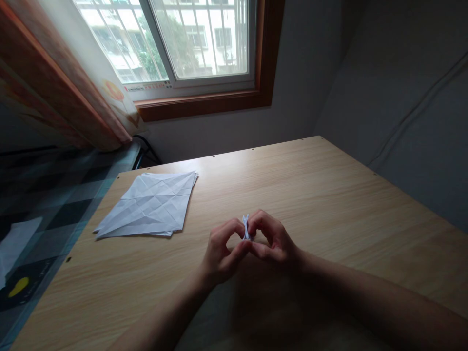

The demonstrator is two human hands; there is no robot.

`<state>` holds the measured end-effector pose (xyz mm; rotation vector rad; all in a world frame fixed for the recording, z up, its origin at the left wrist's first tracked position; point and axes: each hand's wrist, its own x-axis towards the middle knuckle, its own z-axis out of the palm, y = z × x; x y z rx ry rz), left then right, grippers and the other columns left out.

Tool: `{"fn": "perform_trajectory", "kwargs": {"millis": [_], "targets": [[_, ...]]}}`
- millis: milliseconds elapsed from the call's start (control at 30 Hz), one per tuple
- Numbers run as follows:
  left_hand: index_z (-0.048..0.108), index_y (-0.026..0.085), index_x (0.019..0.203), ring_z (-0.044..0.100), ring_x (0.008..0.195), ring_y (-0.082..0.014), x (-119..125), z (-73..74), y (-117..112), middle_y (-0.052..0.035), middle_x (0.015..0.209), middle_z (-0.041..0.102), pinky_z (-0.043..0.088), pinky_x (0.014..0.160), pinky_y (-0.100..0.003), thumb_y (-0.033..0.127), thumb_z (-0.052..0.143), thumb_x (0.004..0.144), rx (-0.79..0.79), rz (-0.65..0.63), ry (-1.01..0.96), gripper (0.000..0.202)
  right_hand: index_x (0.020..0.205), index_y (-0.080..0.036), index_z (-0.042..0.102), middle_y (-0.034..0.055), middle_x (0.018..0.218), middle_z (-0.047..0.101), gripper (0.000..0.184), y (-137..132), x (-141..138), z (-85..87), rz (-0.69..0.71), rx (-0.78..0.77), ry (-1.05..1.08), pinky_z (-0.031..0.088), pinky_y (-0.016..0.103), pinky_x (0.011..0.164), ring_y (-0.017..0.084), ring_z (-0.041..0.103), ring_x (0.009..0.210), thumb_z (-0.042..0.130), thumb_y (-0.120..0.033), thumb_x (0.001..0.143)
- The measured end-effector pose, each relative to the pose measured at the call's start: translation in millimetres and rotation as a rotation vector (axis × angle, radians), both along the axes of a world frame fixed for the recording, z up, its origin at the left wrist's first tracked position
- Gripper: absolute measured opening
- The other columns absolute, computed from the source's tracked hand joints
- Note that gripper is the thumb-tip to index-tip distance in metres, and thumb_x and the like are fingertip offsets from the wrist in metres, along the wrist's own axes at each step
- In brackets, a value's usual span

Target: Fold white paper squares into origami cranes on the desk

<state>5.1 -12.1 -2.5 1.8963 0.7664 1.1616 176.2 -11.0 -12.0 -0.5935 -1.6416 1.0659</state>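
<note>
Between my two hands is a small folded piece of white paper (245,227), held upright with its narrow edge toward me and its top split into points. My left hand (224,248) pinches it from the left, fingers curled and thumb at its lower end. From the right, my right hand (272,239) pinches it too, thumb and fingertips meeting at the paper. The fingertips cover part of the folded piece. Both hands are over the middle of the wooden table (329,219).
A stack of creased white paper sheets (149,202) lies at the table's far left. Beside the table, a checkered cloth (66,195) carries another white paper (18,241) and a dark item with a yellow mark (19,286). A window (204,39) and curtain (69,73) stand behind.
</note>
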Motion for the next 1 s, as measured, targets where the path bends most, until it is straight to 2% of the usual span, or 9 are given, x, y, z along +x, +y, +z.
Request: {"fn": "perform_trajectory", "kwargs": {"millis": [133,267,400,567,667,800,900,1000], "targets": [[0.059,0.017,0.077,0.06,0.071,-0.0178,0.5,1.5,-0.2,-0.0055,0.076,0.064,0.045,0.069,-0.029,0.042,0.049,0.094,-0.024,-0.004,-0.019,0.032,0.084,-0.022,0.055,0.0009,0.081,0.056,0.014,-0.1,0.0,-2.0,-0.027,-0.065,0.025,0.046,0.029,0.068,0.016,0.055,0.074,0.063,-0.033,0.084],[0.058,0.017,0.072,0.055,0.065,-0.0165,1.1,-0.3,1.0,-0.004,0.069,0.06,0.042,0.065,-0.029,0.044,0.046,0.094,-0.069,0.04,-0.011,0.038,0.081,-0.02,0.056,-0.0003,0.074,0.057,0.011,0.8,-0.5,-2.1,-0.109,-0.139,0.036,0.045,0.028,0.066,0.014,0.054,0.07,0.055,-0.029,0.088],[0.057,0.017,0.069,0.051,0.062,-0.0146,2.5,-2.1,1.8,-0.0025,0.066,0.056,0.04,0.062,-0.028,0.049,0.05,0.092,-0.09,0.069,-0.007,0.04,0.077,-0.02,0.057,-0.0017,0.069,0.056,0.01,0.6,-1.7,-0.3,-0.112,-0.168,0.011,0.042,0.026,0.061,0.013,0.051,0.064,0.055,-0.026,0.085],[0.058,0.016,0.067,0.048,0.06,-0.0134,3.1,2.3,4.2,-0.001,0.062,0.055,0.039,0.059,-0.026,0.051,0.058,0.087,-0.222,0.124,-0.042,0.04,0.071,-0.019,0.056,-0.0028,0.064,0.053,0.014,3.9,-0.5,1.3,-0.156,-0.204,0.002,0.039,0.025,0.056,0.012,0.048,0.059,0.057,-0.027,0.083],[0.06,0.015,0.067,0.051,0.061,-0.0132,-0.4,0.8,11.7,-0.0006,0.063,0.057,0.041,0.061,-0.026,0.05,0.064,0.083,-0.302,0.211,-0.168,0.038,0.068,-0.02,0.054,-0.0031,0.061,0.052,0.017,15.7,5.9,-3.4,-0.287,-0.249,0.086,0.039,0.025,0.057,0.013,0.048,0.059,0.057,-0.028,0.082],[0.06,0.016,0.067,0.055,0.061,-0.0123,-6.0,-6.2,25.5,0.0004,0.062,0.06,0.044,0.063,-0.024,0.048,0.071,0.077,-0.449,0.322,-0.44,0.035,0.063,-0.02,0.053,-0.0036,0.058,0.052,0.02,38.8,18.1,-11.7,-0.436,-0.338,0.311,0.04,0.025,0.057,0.012,0.048,0.057,0.057,-0.029,0.08],[0.059,0.016,0.065,0.056,0.059,-0.0106,-7.4,-8.4,31.8,0.0013,0.062,0.061,0.044,0.06,-0.022,0.046,0.078,0.07,-0.567,0.35,-0.573,0.035,0.061,-0.02,0.054,-0.0044,0.057,0.052,0.017,50.4,24.1,-10.6,-0.452,-0.41,0.457,0.04,0.023,0.055,0.011,0.048,0.056,0.062,-0.028,0.074],[0.059,0.016,0.065,0.056,0.059,-0.0099,-7.5,-8.3,33.9,0.0013,0.063,0.062,0.045,0.061,-0.021,0.045,0.081,0.065,-0.611,0.36,-0.616,0.036,0.059,-0.019,0.055,-0.0045,0.057,0.052,0.016,54.3,26.5,-5.0,-0.445,-0.457,0.541,0.039,0.022,0.053,0.01,0.047,0.055,0.065,-0.027,0.068]]}}
